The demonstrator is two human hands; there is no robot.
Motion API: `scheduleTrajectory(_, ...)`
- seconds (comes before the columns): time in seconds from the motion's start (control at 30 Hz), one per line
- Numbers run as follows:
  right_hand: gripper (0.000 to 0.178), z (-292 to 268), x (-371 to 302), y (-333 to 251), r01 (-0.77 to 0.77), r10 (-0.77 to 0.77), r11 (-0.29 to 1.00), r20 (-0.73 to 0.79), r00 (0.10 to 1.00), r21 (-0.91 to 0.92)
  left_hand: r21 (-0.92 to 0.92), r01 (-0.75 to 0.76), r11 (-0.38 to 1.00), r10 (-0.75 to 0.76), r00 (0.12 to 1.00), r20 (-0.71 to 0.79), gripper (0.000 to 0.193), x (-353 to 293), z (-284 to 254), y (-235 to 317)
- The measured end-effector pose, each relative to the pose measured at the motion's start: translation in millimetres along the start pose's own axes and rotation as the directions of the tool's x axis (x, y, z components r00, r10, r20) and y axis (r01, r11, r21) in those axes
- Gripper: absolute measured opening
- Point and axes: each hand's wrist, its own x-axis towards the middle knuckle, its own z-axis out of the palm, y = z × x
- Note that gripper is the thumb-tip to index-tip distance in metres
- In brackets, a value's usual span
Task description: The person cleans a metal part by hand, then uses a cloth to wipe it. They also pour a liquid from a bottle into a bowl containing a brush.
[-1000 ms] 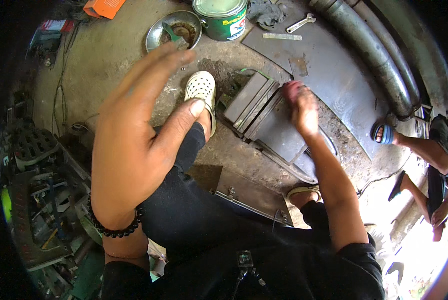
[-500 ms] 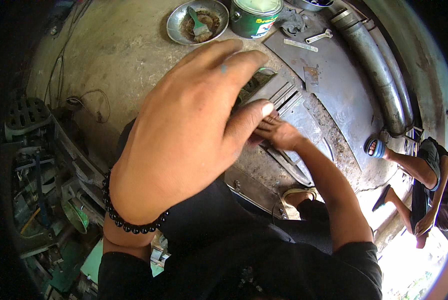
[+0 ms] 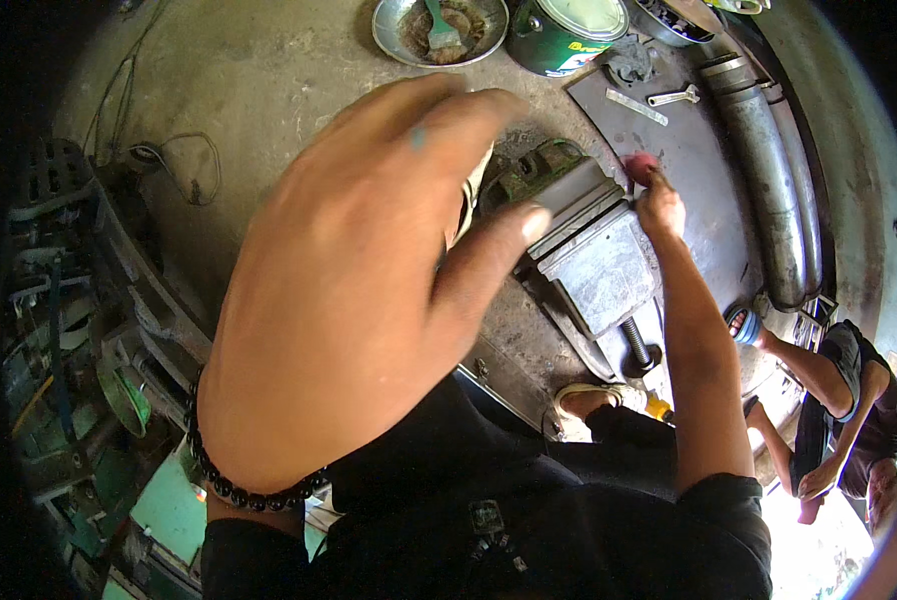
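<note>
My left hand (image 3: 359, 250) is raised close to the view, wearing a black bead bracelet (image 3: 254, 495). Its thumb stands apart from the fingers, and nothing shows in its grasp; the palm is hidden. Beyond it on the floor is a metal bench vise (image 3: 604, 265) with a green rear part and a threaded screw (image 3: 637, 343) at its near end. At the vise's far right corner, my right hand (image 3: 662, 208) is closed on a small dark-red thing (image 3: 642, 166), whose kind I cannot make out.
A metal basin (image 3: 389, 40) holds a green-handled brush (image 3: 443, 28). Beside it stands a green can (image 3: 559, 45). An adjustable wrench (image 3: 675, 96) and a flat metal strip (image 3: 637, 106) lie on a metal sheet. Large pipes (image 3: 764, 180) run along the right; another person (image 3: 839, 380) sits there.
My right hand has moved away from behind my left thumb to the vise's far right corner, uncovering the vise and showing the dark-red thing. My left hand stays raised. The view has shifted.
</note>
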Motion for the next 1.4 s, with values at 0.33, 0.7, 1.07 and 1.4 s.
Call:
scheduleTrajectory(0.33,0.033,1.7,7.0,-0.1,0.102,-0.182,0.843,0.102,0.978,0.528,-0.001,0.071,0.997,-0.071,0.992,0.106,0.040,-6.7,-15.8,-12.1)
scheduleTrajectory(0.7,0.034,126.3,-208.5,-24.5,0.662,-0.667,0.740,0.264,0.697,0.121,0.020,0.122,0.992,-0.123,0.981,0.147,0.044,-16.4,-21.7,-12.6)
scheduleTrajectory(1.07,0.033,102.5,-127.2,-163.9,0.356,-0.349,0.933,0.354,0.868,0.047,0.132,0.204,0.970,-0.231,0.945,0.230,0.047,-51.8,-27.9,-12.6)
scheduleTrajectory(1.4,0.024,142.8,-138.6,-150.0,0.003,0.178,0.967,0.685,0.706,-0.255,0.192,0.219,0.957,-0.273,0.905,0.326,0.053,-56.2,-39.1,-21.3)
